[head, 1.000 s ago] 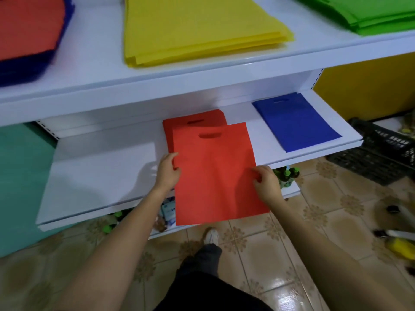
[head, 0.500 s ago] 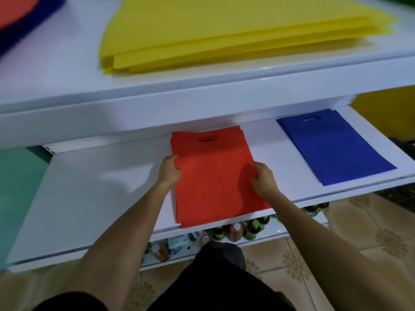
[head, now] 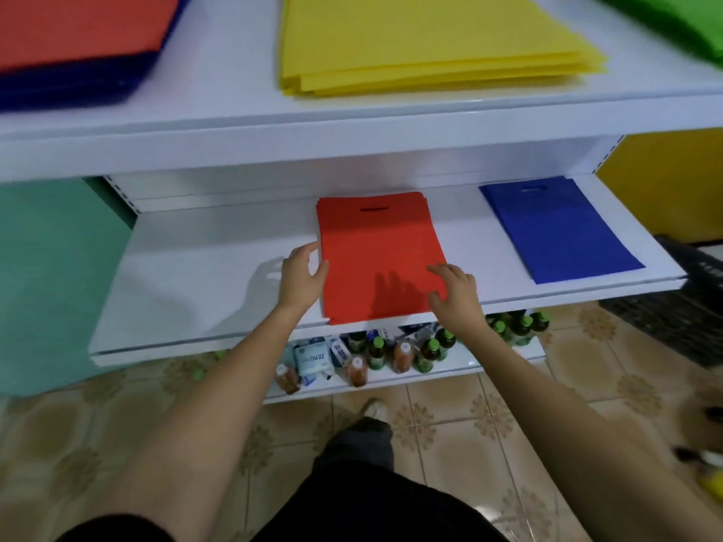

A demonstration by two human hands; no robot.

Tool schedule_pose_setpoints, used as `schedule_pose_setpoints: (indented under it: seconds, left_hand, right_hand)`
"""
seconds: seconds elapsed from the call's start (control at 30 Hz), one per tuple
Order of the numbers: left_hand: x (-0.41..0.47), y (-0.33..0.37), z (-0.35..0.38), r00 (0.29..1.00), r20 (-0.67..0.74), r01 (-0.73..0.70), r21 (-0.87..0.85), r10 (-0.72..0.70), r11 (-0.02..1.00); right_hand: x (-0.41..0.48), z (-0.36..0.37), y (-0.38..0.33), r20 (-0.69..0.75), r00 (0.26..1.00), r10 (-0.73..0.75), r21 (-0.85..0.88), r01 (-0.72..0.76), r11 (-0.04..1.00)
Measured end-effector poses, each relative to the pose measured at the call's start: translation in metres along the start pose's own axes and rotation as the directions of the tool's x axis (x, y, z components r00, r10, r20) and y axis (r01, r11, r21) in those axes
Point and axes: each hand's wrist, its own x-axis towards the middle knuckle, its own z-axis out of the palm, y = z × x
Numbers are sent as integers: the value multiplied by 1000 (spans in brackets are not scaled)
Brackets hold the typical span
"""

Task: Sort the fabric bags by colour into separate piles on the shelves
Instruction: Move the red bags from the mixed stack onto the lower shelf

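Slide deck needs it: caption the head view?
Left hand and right hand at the edges of the flat red fabric bag pile on the white middle shelf.

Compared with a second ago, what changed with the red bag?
The top red bag slid back from hanging far over the shelf front onto the red pile. The left hand and right hand have let go of its sides. The blue bag stayed put.

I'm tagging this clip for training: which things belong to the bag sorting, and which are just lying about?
Job: red pile, blue pile, yellow pile, green pile, red-on-blue stack, left hand, right hand, white shelves.
Lying about: bottles, white packets, black crate.
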Motion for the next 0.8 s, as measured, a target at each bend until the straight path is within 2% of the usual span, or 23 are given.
schedule_pose_setpoints:
  seconds: [0.13, 0.33, 0.63, 0.8]
  left_hand:
    - [-60, 13, -36, 999, -34, -21, -61, 19, 998]
    - [-111, 24, -111, 984, -171, -65, -95, 48, 993]
    - [-143, -6, -255, 914, -401, -96, -68, 60, 993]
    - [-141, -17, -350, 865, -483, -162, -2, 140, 987]
  right_hand:
    - [-52, -16, -50, 20, 988, -153, 24, 153, 988]
    - [-84, -22, -131, 26, 938, -347, 57, 345, 937]
    - [-98, 5, -282, 51, 806, -589, 159, 576, 802]
    - [-105, 27, -378, -2, 733, -681, 202, 667, 717]
